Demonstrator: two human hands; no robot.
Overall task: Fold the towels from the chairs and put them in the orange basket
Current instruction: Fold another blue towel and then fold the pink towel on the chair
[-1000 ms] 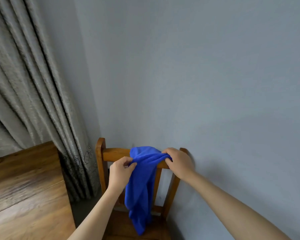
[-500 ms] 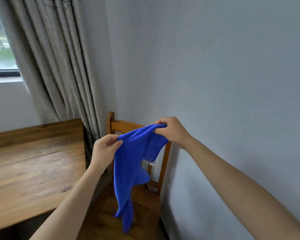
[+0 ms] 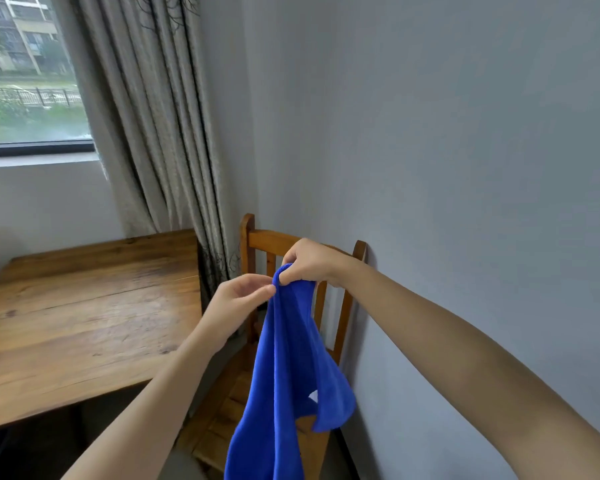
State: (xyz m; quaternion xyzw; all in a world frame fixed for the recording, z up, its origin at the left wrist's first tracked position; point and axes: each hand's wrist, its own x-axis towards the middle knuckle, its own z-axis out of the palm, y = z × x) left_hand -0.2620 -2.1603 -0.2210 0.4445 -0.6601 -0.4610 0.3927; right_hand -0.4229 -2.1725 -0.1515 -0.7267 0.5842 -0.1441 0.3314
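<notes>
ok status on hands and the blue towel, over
Right hand pinching blue towel at top edge. Left hand touching it, grip unclear. Towel hangs unfolded over chair. Nothing in the way.

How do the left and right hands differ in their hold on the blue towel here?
The right hand pinches the bunched top of the blue towel and bears its hanging weight; the left hand only meets its edge with its fingers. The right hand sits higher, before the chair; the left hand lower, nearer the table. Both are bare.
</notes>
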